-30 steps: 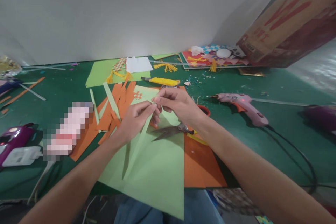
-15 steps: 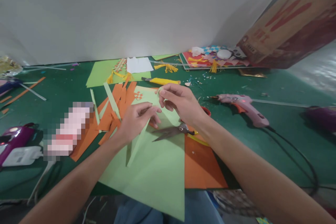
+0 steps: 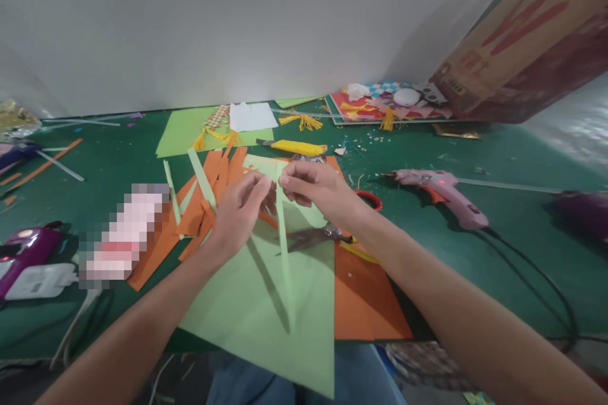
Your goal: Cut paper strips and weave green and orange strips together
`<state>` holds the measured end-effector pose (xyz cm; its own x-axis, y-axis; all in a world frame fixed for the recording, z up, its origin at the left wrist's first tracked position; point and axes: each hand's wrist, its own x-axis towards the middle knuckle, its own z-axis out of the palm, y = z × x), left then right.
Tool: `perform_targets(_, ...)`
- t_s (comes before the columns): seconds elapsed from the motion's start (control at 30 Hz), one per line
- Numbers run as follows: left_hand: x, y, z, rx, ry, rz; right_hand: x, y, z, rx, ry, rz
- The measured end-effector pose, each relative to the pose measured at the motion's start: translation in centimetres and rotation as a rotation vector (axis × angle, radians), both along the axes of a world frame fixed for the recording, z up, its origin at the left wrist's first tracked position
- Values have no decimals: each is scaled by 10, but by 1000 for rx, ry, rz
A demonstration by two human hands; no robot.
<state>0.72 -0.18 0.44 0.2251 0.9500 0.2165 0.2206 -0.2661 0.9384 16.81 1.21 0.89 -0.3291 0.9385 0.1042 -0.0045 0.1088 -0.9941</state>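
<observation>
A narrow light-green paper strip (image 3: 284, 234) hangs down between my two hands, its lower end over a light-green paper sheet (image 3: 304, 342). My right hand (image 3: 320, 186) pinches the strip near its top, between thumb and forefinger. Close beside it on the left, my left hand (image 3: 242, 209) is closed, thumb against fingers, at the upper part of the strip; its exact grip is partly hidden. Scissors (image 3: 308, 239) with red and yellow handles lie on the sheet under my right hand. A small orange-and-white woven paper piece (image 3: 251, 169) is partly covered behind my left hand.
Orange paper strips (image 3: 204, 215) are heaped at left. Orange paper (image 3: 365, 304) lies under the green sheet. A yellow utility knife (image 3: 299, 147) is beyond my hands. At right lies a pink glue gun (image 3: 439, 193) with its cord; a paper bag (image 3: 517, 44) stands behind. A blurred-out object (image 3: 126, 237) lies left.
The strip's hanging end has swung right and now hangs nearly straight down. My left hand has risen slightly; my right hand has dropped a little, bringing their fingertips closer.
</observation>
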Motion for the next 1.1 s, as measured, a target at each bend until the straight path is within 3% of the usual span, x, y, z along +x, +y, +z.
perform_targets(0.33, 0, 2, 1, 19, -98, 43, 0, 0, 0, 37, -109, 68)
perform_targets(0.57, 0, 3, -1, 35, -44, 63, -3, -1, 2, 127, -172, 7)
perform_targets(0.77, -2, 3, 1, 245, -87, 101, -4, -2, 0, 214, -167, -52)
perform_targets(0.9, -4, 0, 0, 381, -95, 16, -3, -4, 2, 216, -93, -183)
perform_targets(1.03, -3, -5, 2, 291, -123, -138, -2, -7, 3, 334, -61, -315)
perform_targets(1.1, -2, -5, 5, 214, -134, -144, -2, -7, 2, 459, -112, -361)
